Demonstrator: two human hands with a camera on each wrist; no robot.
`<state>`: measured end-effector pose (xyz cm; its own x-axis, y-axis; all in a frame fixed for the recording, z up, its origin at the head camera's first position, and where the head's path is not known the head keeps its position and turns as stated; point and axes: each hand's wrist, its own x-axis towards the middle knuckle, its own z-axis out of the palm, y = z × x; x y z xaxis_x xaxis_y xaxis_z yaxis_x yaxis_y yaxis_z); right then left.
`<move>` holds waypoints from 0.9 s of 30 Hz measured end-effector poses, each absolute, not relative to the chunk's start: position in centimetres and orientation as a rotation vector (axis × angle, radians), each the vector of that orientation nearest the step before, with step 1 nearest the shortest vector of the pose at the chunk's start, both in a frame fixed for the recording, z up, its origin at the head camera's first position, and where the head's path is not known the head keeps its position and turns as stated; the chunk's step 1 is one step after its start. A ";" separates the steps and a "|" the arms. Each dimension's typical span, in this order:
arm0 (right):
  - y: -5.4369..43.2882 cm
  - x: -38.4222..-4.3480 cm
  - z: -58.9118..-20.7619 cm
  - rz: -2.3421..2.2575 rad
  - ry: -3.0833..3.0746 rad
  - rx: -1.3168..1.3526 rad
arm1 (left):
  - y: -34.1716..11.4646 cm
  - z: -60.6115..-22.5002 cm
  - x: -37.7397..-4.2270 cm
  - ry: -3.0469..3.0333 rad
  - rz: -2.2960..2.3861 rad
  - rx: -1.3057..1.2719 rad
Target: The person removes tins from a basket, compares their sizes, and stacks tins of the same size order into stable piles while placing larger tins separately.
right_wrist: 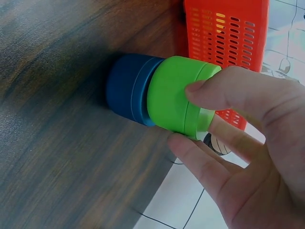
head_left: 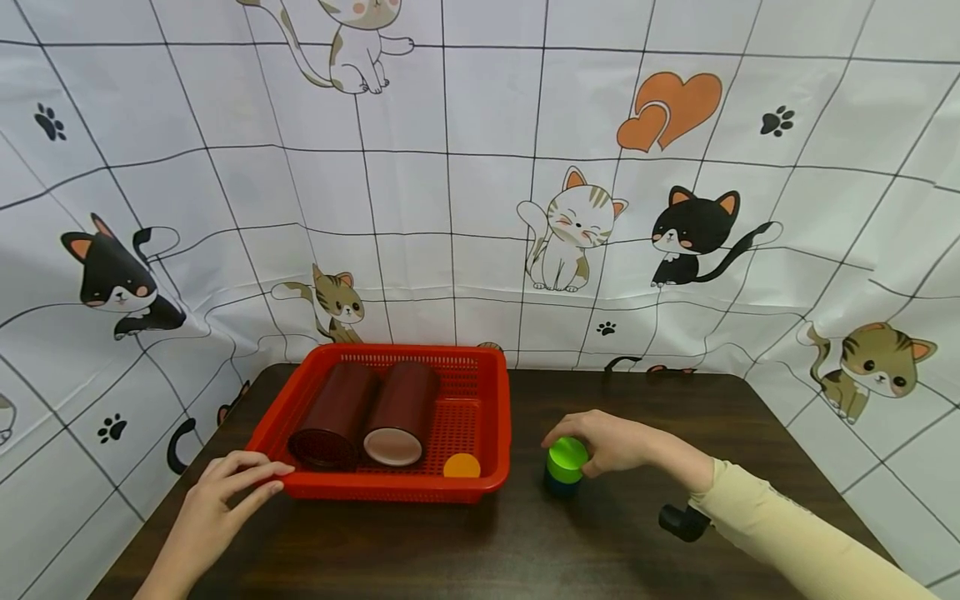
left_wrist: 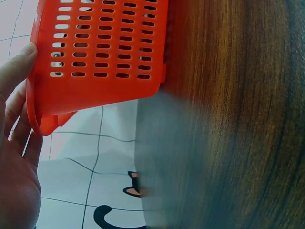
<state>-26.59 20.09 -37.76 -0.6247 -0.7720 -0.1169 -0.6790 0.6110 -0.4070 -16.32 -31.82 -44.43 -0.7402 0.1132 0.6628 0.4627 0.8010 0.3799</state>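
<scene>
A small green round container (right_wrist: 174,93) stands upright on top of a blue one (right_wrist: 128,88) on the table, to the right of the red basket (head_left: 495,417). My right hand (head_left: 607,442) holds the green container, thumb on one side and fingers on the other. At the basket's front left corner, my left hand (head_left: 217,500) grips the rim between thumb and fingers. Two dark brown cylinders (head_left: 341,408) lie side by side in the basket, one showing a pale end. A yellow round-topped thing (head_left: 461,465) sits in its front right part.
The dark wooden table (head_left: 420,550) carries everything. A white sheet (head_left: 480,200) with cat drawings hangs behind and along both sides. A black device (head_left: 684,522) is at the right wrist.
</scene>
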 end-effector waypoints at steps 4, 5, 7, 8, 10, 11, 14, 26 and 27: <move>20.1 -26.6 -37.8 -0.477 2.555 -1.179 | -31.8 -44.3 -16.4 -2.340 -0.713 -0.429; 20.1 -26.6 -37.8 -0.477 2.555 -1.175 | -31.8 -44.3 -16.4 -2.339 -0.711 -0.430; 20.1 -26.6 -37.7 -0.478 2.555 -1.172 | -31.8 -44.3 -16.4 -2.339 -0.708 -0.429; 20.1 -26.6 -37.7 -0.479 2.553 -1.170 | -31.8 -44.3 -16.4 -2.340 -0.706 -0.429; 20.1 -26.6 -37.7 -0.479 2.552 -1.162 | -31.8 -44.3 -16.4 -2.342 -0.705 -0.427; 20.1 -26.6 -37.7 -0.478 2.551 -1.159 | -31.8 -44.4 -16.4 -2.343 -0.705 -0.427; 20.1 -26.7 -37.7 -0.477 2.545 -1.150 | -31.8 -44.4 -16.4 -2.346 -0.704 -0.424; 19.9 -26.7 -37.5 -0.454 2.540 -1.146 | -31.9 -44.5 -16.5 -2.361 -0.716 -0.409; 19.9 -26.7 -37.5 -0.452 2.541 -1.145 | -31.9 -44.5 -16.5 -2.364 -0.718 -0.405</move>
<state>-26.65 19.93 -37.47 -0.6293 -0.7615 -0.1552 -0.6614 0.6296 -0.4077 -16.46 -31.95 -44.47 -0.7559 0.1049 0.6462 0.4464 0.8046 0.3916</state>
